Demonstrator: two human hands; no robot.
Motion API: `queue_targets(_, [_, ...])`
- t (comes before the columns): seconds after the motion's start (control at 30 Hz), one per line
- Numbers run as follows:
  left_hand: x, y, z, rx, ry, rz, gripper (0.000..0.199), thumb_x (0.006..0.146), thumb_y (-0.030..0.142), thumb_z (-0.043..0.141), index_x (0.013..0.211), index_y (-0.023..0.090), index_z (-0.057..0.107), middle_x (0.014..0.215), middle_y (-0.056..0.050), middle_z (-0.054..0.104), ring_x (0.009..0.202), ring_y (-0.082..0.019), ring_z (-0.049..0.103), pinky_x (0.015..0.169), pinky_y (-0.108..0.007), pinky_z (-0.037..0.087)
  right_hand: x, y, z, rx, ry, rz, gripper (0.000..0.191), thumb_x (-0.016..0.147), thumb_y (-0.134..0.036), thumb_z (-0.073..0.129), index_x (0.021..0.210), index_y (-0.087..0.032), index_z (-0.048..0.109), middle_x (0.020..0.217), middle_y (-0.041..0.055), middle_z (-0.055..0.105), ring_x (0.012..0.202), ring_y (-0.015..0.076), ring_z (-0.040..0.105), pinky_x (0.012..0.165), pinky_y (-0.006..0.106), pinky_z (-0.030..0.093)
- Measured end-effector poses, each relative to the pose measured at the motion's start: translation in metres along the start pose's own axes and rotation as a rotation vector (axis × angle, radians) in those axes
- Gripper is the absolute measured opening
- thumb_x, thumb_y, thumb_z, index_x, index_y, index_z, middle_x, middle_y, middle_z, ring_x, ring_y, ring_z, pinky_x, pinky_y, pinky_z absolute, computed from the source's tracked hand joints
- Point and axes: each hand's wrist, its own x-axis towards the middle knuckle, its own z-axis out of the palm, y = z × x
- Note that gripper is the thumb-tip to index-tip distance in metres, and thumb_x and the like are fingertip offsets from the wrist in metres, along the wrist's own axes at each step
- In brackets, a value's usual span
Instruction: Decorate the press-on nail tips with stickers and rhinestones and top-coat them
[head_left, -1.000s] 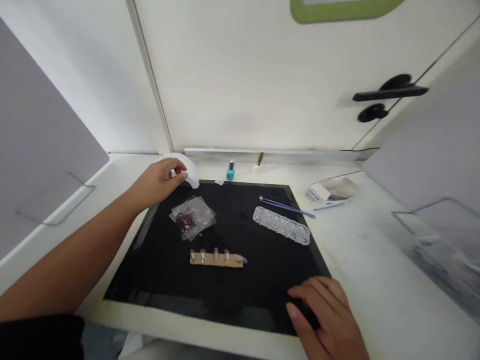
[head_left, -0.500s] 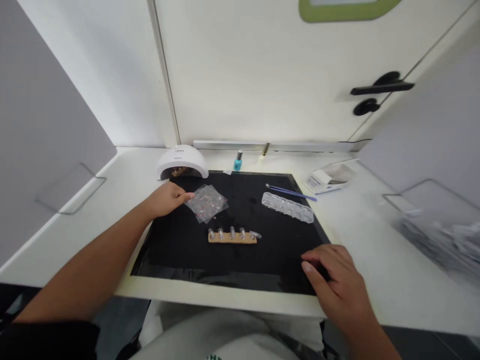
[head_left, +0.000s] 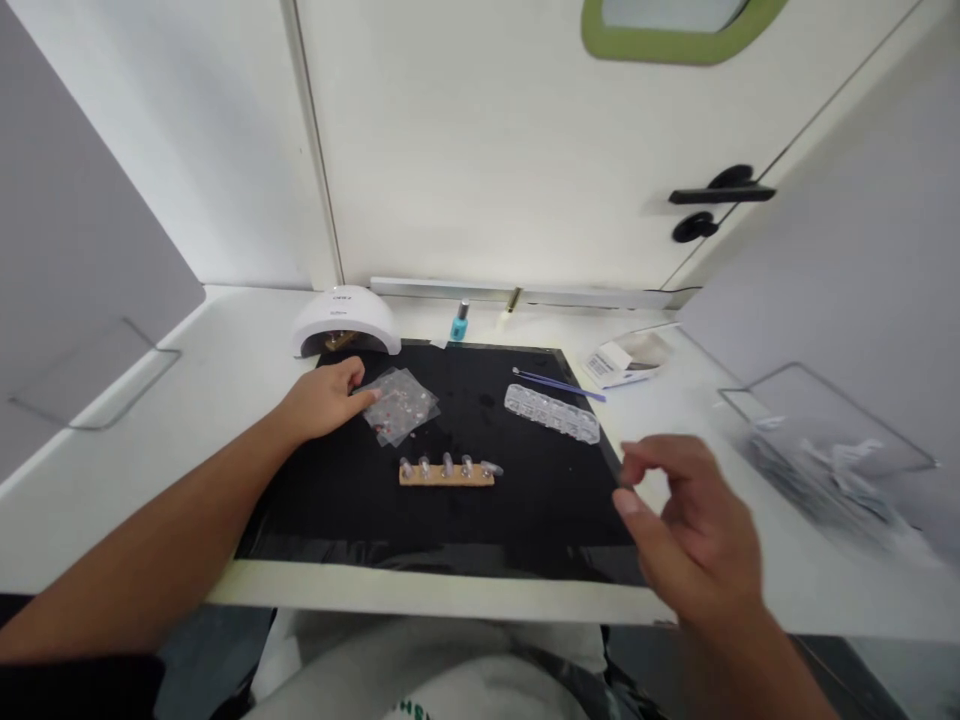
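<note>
Clear plastic sheets [head_left: 403,405] with small red and white specks lie in a loose, fanned stack on a black mat [head_left: 337,520]. My left hand [head_left: 322,402] is at their left edge, thumb over the corner and index finger raised away from it. Above the mat's right edge hovers my right hand [head_left: 701,525], thumb and index finger apart, nothing visible between them. A tan wooden strip [head_left: 448,479] carrying several clear nail tips [head_left: 448,463] sits mid-mat. To its upper right is a clear compartment case [head_left: 553,413], with blue tweezers [head_left: 559,384] just behind.
A white nail lamp [head_left: 347,315] stands at the back left, something tan under it. Behind the mat are a turquoise polish bottle [head_left: 460,322] and a small gold-coloured tube [head_left: 514,299]. An opened white box [head_left: 626,360] and a wire-framed holder of plastic bags [head_left: 832,480] are to the right.
My right hand has risen off the mat's right side, its thumb and index finger spreading. My left index finger has lifted away from the thumb. The whole view has shifted slightly.
</note>
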Motion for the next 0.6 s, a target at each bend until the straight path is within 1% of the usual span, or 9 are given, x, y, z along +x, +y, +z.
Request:
queue_targets(0.1, [-0.002, -0.004, 0.001, 0.003, 0.007, 0.006, 0.033, 0.084, 0.052, 0.056, 0.099, 0.023, 0.049, 0.077, 0.002, 0.056, 0.065, -0.018, 0.052, 0.062, -0.03, 0.034, 0.029, 0.021, -0.002, -0.008, 0.029, 0.014, 0.029, 0.086, -0.028, 0.061, 0.114, -0.028, 0.058, 0.083, 0.0035, 0.057, 0.079, 0.0234, 0.056, 0.076, 0.041, 0.047])
queue_targets(0.17, [-0.003, -0.005, 0.002, 0.001, 0.004, 0.028, 0.038, 0.084, 0.052, 0.057, 0.109, 0.023, 0.049, 0.093, -0.001, 0.059, 0.07, -0.019, 0.055, 0.065, -0.032, 0.039, 0.052, 0.039, 0.001, -0.172, -0.131, 0.039, 0.032, 0.087, -0.033, 0.059, 0.117, -0.023, 0.057, 0.089, 0.0057, 0.061, 0.089, 0.0247, 0.059, 0.086, 0.042, 0.048])
queue_targets(0.23, [-0.003, -0.006, 0.005, -0.005, -0.006, 0.063, 0.038, 0.085, 0.05, 0.057, 0.113, 0.024, 0.051, 0.105, -0.003, 0.06, 0.076, -0.02, 0.058, 0.069, -0.033, 0.042, 0.076, 0.055, 0.008, -0.445, -0.458, 0.127, 0.031, 0.091, -0.038, 0.053, 0.115, -0.02, 0.058, 0.095, 0.0069, 0.065, 0.099, 0.0246, 0.06, 0.093, 0.041, 0.047])
queue_targets(0.27, [-0.003, -0.006, 0.006, -0.009, -0.013, 0.081, 0.038, 0.085, 0.049, 0.057, 0.113, 0.025, 0.052, 0.108, -0.003, 0.059, 0.078, -0.02, 0.059, 0.071, -0.034, 0.043, 0.087, 0.062, 0.012, -0.496, -0.549, 0.153, 0.03, 0.091, -0.039, 0.053, 0.114, -0.02, 0.061, 0.095, 0.007, 0.066, 0.101, 0.025, 0.06, 0.091, 0.04, 0.048])
queue_targets(0.33, [-0.002, -0.007, 0.007, -0.011, -0.021, 0.108, 0.037, 0.086, 0.048, 0.056, 0.114, 0.025, 0.054, 0.108, -0.003, 0.059, 0.082, -0.022, 0.06, 0.075, -0.035, 0.045, 0.102, 0.074, 0.022, -0.58, -0.647, 0.206, 0.026, 0.092, -0.038, 0.053, 0.108, -0.021, 0.065, 0.096, 0.0082, 0.07, 0.098, 0.0265, 0.063, 0.085, 0.04, 0.05])
queue_targets(0.4, [-0.003, -0.007, 0.008, -0.012, -0.027, 0.121, 0.037, 0.087, 0.049, 0.055, 0.116, 0.026, 0.054, 0.107, -0.003, 0.058, 0.086, -0.023, 0.061, 0.077, -0.037, 0.046, 0.109, 0.084, 0.032, -0.661, -0.719, 0.269, 0.023, 0.092, -0.036, 0.056, 0.101, -0.018, 0.068, 0.1, 0.0104, 0.071, 0.096, 0.0267, 0.065, 0.082, 0.042, 0.052])
queue_targets(0.43, [-0.003, -0.008, 0.008, -0.015, -0.031, 0.123, 0.037, 0.088, 0.049, 0.054, 0.117, 0.026, 0.054, 0.107, -0.003, 0.058, 0.088, -0.024, 0.062, 0.077, -0.037, 0.046, 0.11, 0.089, 0.036, -0.694, -0.748, 0.296, 0.023, 0.093, -0.036, 0.057, 0.101, -0.017, 0.068, 0.103, 0.0104, 0.07, 0.096, 0.0257, 0.065, 0.083, 0.043, 0.053])
queue_targets(0.5, [-0.004, -0.009, 0.008, -0.025, -0.044, 0.122, 0.037, 0.09, 0.049, 0.054, 0.119, 0.026, 0.054, 0.108, -0.003, 0.058, 0.092, -0.025, 0.062, 0.078, -0.037, 0.048, 0.107, 0.099, 0.042, -0.737, -0.799, 0.337, 0.025, 0.095, -0.037, 0.058, 0.109, -0.017, 0.065, 0.112, 0.0089, 0.067, 0.1, 0.0221, 0.065, 0.087, 0.043, 0.055])
queue_targets(0.6, [-0.005, -0.013, 0.009, -0.033, -0.072, 0.118, 0.039, 0.092, 0.048, 0.052, 0.123, 0.027, 0.053, 0.11, -0.003, 0.058, 0.092, -0.024, 0.063, 0.079, -0.037, 0.049, 0.1, 0.112, 0.048, -0.765, -0.852, 0.37, 0.03, 0.096, -0.036, 0.059, 0.119, -0.017, 0.062, 0.122, 0.0088, 0.064, 0.105, 0.0211, 0.064, 0.091, 0.044, 0.055])
